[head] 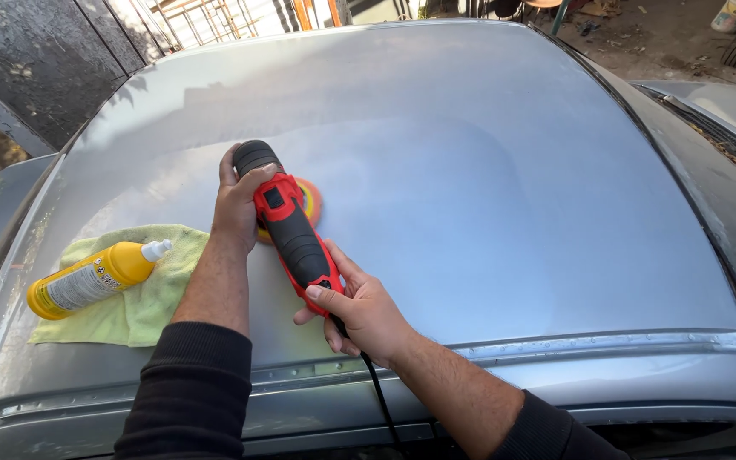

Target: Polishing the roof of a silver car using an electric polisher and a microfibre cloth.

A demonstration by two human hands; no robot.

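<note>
head view | left hand [236,200] clamped over black front knob of red-and-black corded polisher [291,230] | right hand [364,311] gripping its rear handle | orange pad flat on silver car roof panel [487,187] | step judged: buffing mid-pass | next move needs steady, even pressure | yellow plastic polish bottle [91,278] lying on pale green cloth [142,298], left

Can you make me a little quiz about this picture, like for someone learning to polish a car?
1. True or false: the yellow bottle stands upright.
2. What lies under the bottle? A) cloth B) box C) bare hood
3. Which hand presses the polisher's head?

Key:
1. False; it lies on its side.
2. A, a green cloth on the silver hood.
3. The left hand; the right hand holds the handle near the cord.
</note>
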